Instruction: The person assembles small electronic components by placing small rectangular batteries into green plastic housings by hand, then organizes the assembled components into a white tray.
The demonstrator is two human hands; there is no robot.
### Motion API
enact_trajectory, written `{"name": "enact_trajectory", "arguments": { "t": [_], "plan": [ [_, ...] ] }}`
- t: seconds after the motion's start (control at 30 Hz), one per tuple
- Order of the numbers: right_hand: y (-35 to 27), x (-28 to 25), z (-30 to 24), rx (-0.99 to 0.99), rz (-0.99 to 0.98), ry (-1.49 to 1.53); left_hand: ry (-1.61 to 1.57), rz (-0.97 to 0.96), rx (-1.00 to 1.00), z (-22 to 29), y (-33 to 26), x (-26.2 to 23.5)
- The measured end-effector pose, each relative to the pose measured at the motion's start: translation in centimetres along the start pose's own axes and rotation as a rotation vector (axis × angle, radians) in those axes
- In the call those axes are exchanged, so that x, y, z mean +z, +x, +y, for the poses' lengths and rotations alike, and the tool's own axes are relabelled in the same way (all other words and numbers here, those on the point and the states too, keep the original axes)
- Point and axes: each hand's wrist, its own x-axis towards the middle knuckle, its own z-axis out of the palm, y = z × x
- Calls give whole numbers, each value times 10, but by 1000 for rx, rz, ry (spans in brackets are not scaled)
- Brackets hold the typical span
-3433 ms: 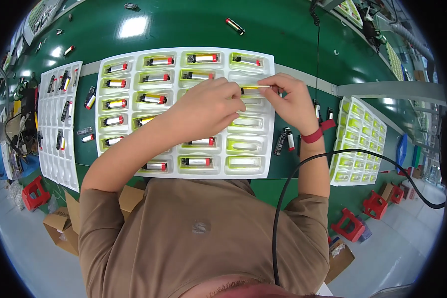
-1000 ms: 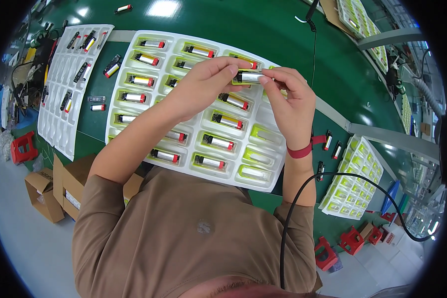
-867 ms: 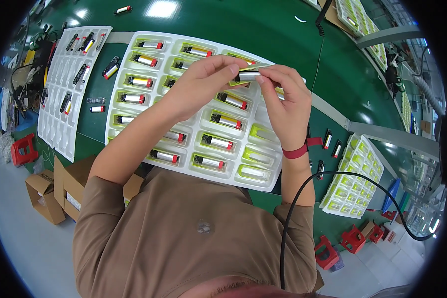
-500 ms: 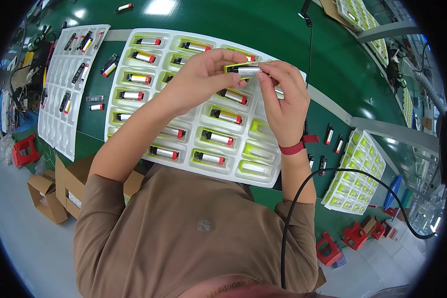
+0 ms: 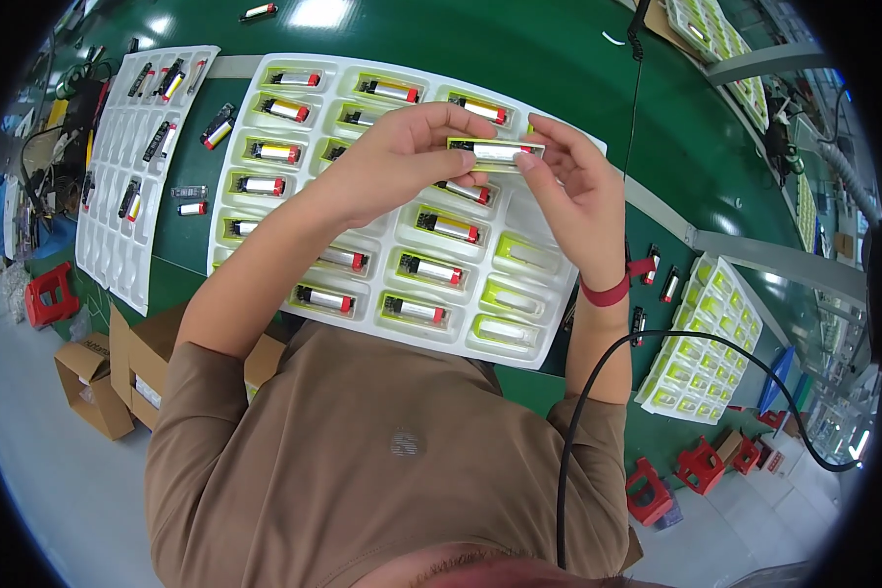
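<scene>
Lime casing with silver battery (image 5: 495, 154): held crosswise between both hands, over the tray's far right part; probably light and stiff, its clear plastic slippery, the dark circuitry fragile, so best taken by the long edges.
Left hand (image 5: 402, 157): thumb and fingers pinching the casing's black end.
Right hand (image 5: 578, 191): thumb against the other end, fingers spread; cannot tell whether they grip.
Red tip (image 5: 530, 150): covered by right fingertips half a second ago, now showing.
White tray (image 5: 527, 216): beneath, much as before.
</scene>
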Motion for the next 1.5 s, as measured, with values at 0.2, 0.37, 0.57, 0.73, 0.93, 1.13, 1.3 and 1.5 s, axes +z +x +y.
{"name": "enact_trajectory", "arguments": {
  "t": [0.2, 0.37, 0.57, 0.73, 0.93, 1.13, 1.3, 1.5],
  "plan": [
    [5, -12, -3, 198, -203, 159, 132, 22, 107, -5, 2, 3],
    [0, -5, 3, 81, -147, -48, 641, 80, 50, -3, 2, -5],
    [-3, 6, 3, -179, -164, -506, 1026, 65, 267, 5, 0, -1],
    [-2, 7, 7, -245, -157, -544, 1099, 44, 290, 2, 2, -4],
    [-3, 6, 14, -430, -106, -597, 1181, 94, 366, -4, 2, -4],
    [-10, 5, 18, -523, -42, -763, 1192, 65, 418, 1, 3, -5],
    [-9, 18, 11, 85, -1, 389, 351, 14, 209, 17, 6, 8],
    [0, 17, 8, 57, 43, 159, 341, -65, 187, 19, 6, 10]
  ]
}}
